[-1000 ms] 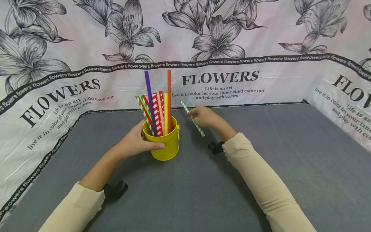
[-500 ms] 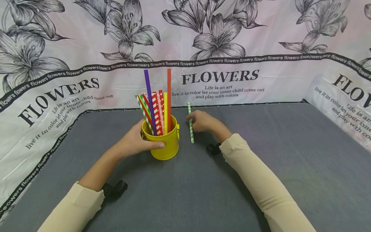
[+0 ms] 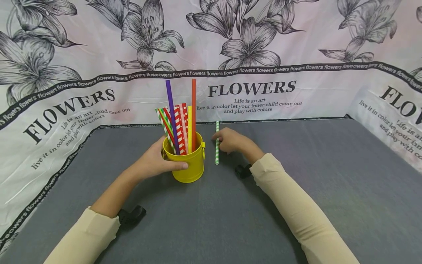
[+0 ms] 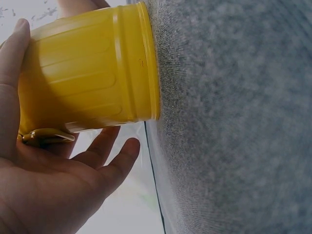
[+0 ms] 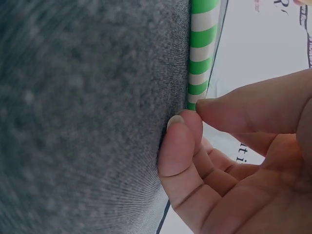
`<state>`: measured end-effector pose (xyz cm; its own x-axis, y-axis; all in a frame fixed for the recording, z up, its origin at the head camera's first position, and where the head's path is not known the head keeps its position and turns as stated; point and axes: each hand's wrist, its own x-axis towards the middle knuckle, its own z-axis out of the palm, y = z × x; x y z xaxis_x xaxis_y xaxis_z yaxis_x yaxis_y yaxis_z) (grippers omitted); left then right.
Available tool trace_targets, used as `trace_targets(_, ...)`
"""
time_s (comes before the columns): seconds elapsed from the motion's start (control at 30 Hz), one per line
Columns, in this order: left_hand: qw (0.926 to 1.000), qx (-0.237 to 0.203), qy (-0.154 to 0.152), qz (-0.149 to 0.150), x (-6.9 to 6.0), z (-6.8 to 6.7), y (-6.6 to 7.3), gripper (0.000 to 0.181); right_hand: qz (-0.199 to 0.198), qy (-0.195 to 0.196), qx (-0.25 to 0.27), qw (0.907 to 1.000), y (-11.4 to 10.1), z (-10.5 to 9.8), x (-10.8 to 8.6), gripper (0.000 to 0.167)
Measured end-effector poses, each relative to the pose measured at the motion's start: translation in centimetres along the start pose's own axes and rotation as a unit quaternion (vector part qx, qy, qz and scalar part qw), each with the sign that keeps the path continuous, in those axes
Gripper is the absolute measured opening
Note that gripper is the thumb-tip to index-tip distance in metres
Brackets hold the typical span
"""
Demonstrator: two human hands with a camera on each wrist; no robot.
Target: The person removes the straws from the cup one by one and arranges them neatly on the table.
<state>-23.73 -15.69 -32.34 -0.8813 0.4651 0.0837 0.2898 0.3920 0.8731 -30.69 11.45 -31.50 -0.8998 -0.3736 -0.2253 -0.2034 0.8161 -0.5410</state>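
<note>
My left hand (image 3: 153, 161) grips a small yellow bucket (image 3: 190, 170) from its left side, thumb across the front. The bucket stands upright on the grey tabletop, several straws inside: a purple straw (image 3: 170, 101), an orange straw (image 3: 193, 99), a yellow straw (image 3: 189, 126) and striped ones. Just right of the bucket, a green-and-white striped paper straw (image 3: 217, 157) points away from me along the table. My right hand (image 3: 232, 141) pinches it near its middle between thumb and fingertips. In the right wrist view, the fingertips (image 5: 178, 146) hide part of the straw (image 5: 201, 53) and touch the cloth.
Grey cloth (image 3: 204, 223) covers the table. A white flower-printed sheet (image 3: 313, 99) rises along the back and both sides. Black straps (image 3: 132, 216) show at both wrists. A small ring handle (image 4: 48, 135) sits on the bucket's side.
The striped straw has turned from a slant to point straight away from me, and came slightly nearer. My right hand turned with it. The left hand and bucket stayed put.
</note>
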Motion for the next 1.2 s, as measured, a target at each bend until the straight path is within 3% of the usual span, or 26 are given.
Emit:
trace_targets(0.53, 0.9999, -0.012, -0.004, 0.006, 0.1, 0.1, 0.0, 0.077, -0.003, -0.003, 0.009, 1.0, 0.1, -0.1, -0.2, 0.057)
trace_targets(0.67, 0.9997, -0.018, -0.005, 0.013, 0.1, 0.1, -0.1, 0.078, -0.02, 0.011, 0.013, 0.9997, 0.0, -0.2, -0.2, 0.06)
trace_targets(0.93, 0.9997, -0.024, 0.0, 0.006, 0.0, 0.0, 0.0, 0.077, -0.09, 0.06, 0.003, 0.9942, -1.2, -0.8, -0.4, 0.047)
trace_targets(1.2, 0.9995, -0.025, -0.005, 0.019, 0.0, 0.1, 0.0, 0.076, -0.14, 0.165, 0.017, 0.976, -4.0, -2.2, -3.0, 0.026)
